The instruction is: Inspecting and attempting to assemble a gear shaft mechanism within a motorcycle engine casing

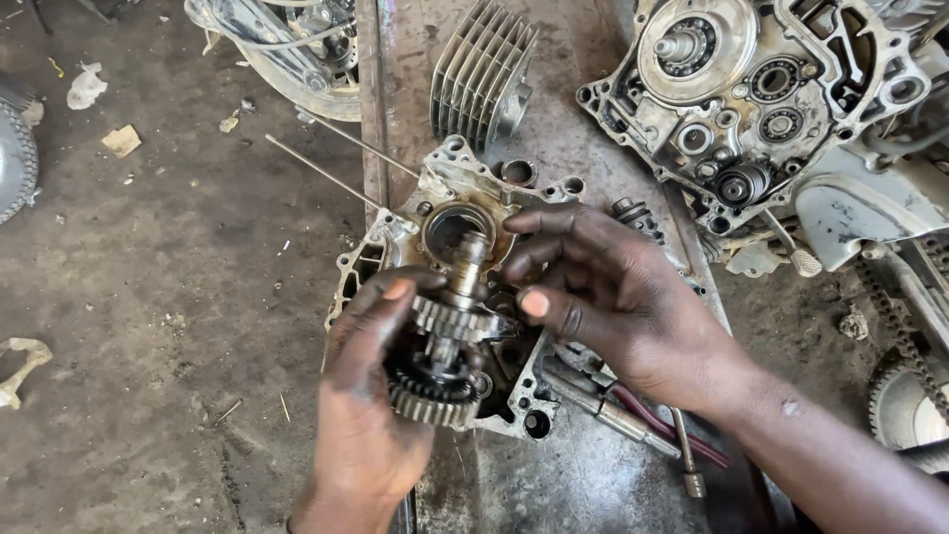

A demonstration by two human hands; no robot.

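Note:
My left hand (pixel 364 396) grips a greasy gear shaft (pixel 445 341) that carries several toothed gears, with the shaft's tip pointing up. My right hand (pixel 603 297) reaches in from the right, and its fingertips touch the upper gears and the shaft tip. Both hands hover over an open engine crankcase half (pixel 445 188) that lies on a dirty metal workbench (pixel 583 148). The lower gears partly hide behind my left palm.
A finned cylinder (pixel 482 71) lies behind the crankcase half. A second, larger crankcase half (pixel 761 89) with bearings sits at the upper right. Hand tools (pixel 633 420) lie under my right wrist. Two thin rods (pixel 326 168) stick out left. A drive chain (pixel 905 336) runs at right.

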